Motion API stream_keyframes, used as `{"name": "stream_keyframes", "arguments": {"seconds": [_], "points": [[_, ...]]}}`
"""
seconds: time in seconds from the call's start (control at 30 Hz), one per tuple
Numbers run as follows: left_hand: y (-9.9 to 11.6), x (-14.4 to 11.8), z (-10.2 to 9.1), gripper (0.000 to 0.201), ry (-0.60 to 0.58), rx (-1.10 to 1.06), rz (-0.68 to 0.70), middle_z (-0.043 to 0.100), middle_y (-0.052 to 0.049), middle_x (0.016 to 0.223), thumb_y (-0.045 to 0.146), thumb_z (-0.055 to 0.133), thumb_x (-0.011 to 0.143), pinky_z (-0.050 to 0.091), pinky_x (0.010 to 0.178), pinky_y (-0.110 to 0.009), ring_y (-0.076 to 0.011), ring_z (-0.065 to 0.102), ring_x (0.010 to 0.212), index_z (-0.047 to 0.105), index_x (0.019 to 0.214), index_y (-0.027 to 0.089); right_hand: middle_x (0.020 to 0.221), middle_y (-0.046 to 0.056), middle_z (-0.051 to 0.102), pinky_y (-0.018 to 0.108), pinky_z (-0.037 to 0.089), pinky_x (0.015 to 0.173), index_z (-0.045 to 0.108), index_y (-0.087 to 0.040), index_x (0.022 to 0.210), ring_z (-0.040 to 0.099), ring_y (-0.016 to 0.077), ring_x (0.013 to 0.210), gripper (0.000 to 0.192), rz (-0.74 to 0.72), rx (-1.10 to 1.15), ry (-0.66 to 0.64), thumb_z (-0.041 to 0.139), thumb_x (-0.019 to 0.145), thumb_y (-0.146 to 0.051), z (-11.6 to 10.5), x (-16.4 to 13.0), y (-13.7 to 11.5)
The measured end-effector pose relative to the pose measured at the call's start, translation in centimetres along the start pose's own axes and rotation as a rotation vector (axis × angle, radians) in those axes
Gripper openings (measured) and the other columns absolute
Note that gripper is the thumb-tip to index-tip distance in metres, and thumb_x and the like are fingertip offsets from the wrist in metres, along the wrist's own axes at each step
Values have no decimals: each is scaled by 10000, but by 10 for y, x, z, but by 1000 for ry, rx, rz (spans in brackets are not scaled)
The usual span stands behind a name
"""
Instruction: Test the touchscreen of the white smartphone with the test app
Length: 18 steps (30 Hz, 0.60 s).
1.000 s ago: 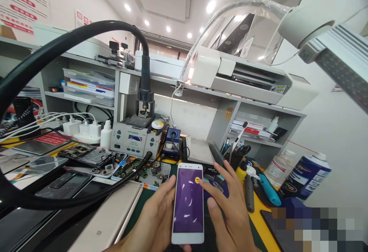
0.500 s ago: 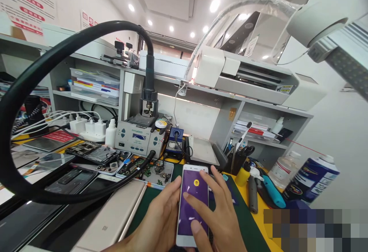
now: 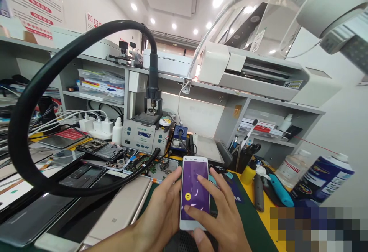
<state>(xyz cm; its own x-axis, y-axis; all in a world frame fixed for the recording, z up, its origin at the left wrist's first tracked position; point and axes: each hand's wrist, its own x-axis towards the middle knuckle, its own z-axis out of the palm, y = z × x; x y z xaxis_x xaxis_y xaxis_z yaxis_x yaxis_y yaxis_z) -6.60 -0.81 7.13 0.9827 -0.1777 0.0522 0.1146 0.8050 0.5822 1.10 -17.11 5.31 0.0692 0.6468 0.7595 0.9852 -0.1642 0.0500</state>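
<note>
Since a second ago the yellow dot on the one white phone (image 3: 194, 191) has dropped lower, under the right hand (image 3: 218, 213), whose spread fingers touch the purple screen. Left hand (image 3: 161, 213) clasps its left edge near the bench's front, a gold phone (image 3: 116, 213) lying left, two bottles (image 3: 322, 177) far right.

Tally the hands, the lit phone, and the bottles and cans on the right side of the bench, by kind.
Hands: 2, left hand gripping the phone, right hand touching its screen.
White phone with lit purple screen: 1.
Clear plastic bottle: 1.
Blue spray can with white cap: 1.
Small yellow bottle: 1.
Total: 6.
</note>
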Motion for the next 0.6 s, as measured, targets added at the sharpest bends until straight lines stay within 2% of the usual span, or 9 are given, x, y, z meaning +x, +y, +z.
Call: {"name": "stream_keyframes", "arguments": {"seconds": [0.23, 0.47, 0.6], "points": [[1, -1, 3, 671, 3, 7, -13, 623, -127, 1305, 549, 414, 1015, 404, 1040, -380, -291, 542, 1244, 343, 1533, 128, 1548, 65, 304, 697, 275, 1096, 636, -264, 1108, 239, 433, 1444, 330, -19, 8, -78, 542, 820, -135, 0, 1, -3], [1, 0, 2, 669, 41, 26, -23, 611, -111, 1323, 568, 413, 1008, 400, 1042, -374, -297, 506, 1279, 373, 1520, 138, 1538, 79, 318, 714, 281, 1078, 638, -271, 1128, 255, 434, 1429, 365, -65, 1, -53, 538, 792, -170, 5, -2, 1], [1, 0, 3, 668, 24, 23, -19, 616, -118, 1305, 566, 400, 1013, 432, 986, -359, -292, 535, 1236, 368, 1517, 128, 1534, 91, 320, 738, 282, 1055, 647, -265, 1129, 244, 440, 1435, 356, -70, 8, -57, 515, 817, -158, 5, -1, 1]]}}
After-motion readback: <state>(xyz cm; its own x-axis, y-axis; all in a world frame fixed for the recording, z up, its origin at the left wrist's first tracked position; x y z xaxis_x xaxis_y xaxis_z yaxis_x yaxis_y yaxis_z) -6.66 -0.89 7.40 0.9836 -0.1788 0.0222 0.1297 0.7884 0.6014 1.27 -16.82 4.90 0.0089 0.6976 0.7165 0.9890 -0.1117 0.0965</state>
